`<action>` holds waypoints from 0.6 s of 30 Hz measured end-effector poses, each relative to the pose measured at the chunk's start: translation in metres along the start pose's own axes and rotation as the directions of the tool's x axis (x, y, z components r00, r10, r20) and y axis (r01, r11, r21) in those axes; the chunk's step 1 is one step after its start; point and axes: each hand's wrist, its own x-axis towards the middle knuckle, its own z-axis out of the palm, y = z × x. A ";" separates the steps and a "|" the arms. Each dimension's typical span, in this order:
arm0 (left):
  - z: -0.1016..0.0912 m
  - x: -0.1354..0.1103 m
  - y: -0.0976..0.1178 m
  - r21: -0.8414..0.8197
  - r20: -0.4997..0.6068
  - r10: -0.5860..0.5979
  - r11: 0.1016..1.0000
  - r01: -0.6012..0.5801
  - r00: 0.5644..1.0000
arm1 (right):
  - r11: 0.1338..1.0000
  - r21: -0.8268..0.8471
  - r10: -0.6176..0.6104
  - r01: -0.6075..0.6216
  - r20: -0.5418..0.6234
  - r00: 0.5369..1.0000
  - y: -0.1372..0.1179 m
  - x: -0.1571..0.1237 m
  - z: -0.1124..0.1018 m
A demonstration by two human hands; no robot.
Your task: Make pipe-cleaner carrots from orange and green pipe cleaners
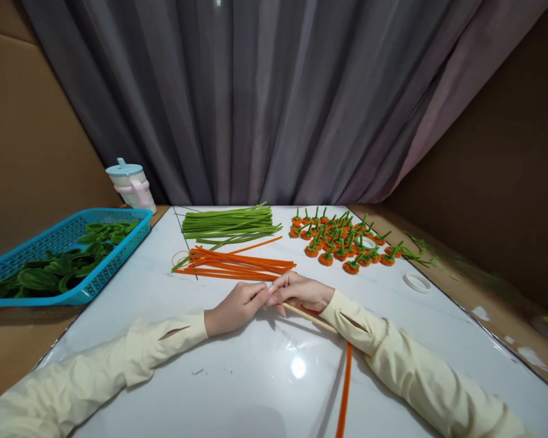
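Observation:
My left hand and my right hand meet at the fingertips above the white table, both closed. A thin wooden stick slants from the pinched fingertips down toward my right sleeve. Its upper end is hidden between the fingers of both hands. An orange pipe cleaner shows under my right palm and emerges below the right wrist, hanging toward the near edge. How it meets the stick is covered by my fingers. Just beyond my hands lie loose orange pipe cleaners.
Behind them is a pile of green pipe cleaners. Orange flower heads with green stems stand at the back right, near a tape roll. Leaf-shaped green pieces fill a blue basket at left, with a lidded cup behind.

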 end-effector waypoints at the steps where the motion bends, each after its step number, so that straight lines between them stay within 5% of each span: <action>1: 0.000 0.000 0.001 -0.035 -0.026 -0.029 0.999 0.028 0.999 | 0.999 -0.044 -0.020 0.020 -0.007 1.000 -0.003 -0.001 0.001; 4: 0.000 0.002 0.001 -0.108 -0.110 -0.116 0.989 0.104 0.987 | 0.963 -0.232 -0.141 0.134 -0.012 0.990 -0.014 -0.008 0.003; 7: 0.001 0.002 0.001 -0.143 -0.197 -0.155 0.981 0.128 0.968 | 0.840 -0.502 -0.273 0.205 -0.066 0.960 -0.024 -0.016 0.008; 12: 0.003 0.001 -0.002 -0.231 -0.210 -0.210 0.960 0.160 0.955 | 0.419 -0.886 -0.461 0.200 -0.018 0.887 -0.033 -0.028 0.020; 16: 0.002 0.001 0.000 -0.240 -0.199 -0.213 0.957 0.163 0.957 | 0.069 -0.990 -0.502 0.125 0.074 0.862 -0.035 -0.036 0.029; 18: 0.001 0.000 0.002 -0.149 -0.215 -0.127 0.984 0.096 0.968 | -0.025 -0.994 -0.519 0.105 0.103 0.849 -0.036 -0.038 0.030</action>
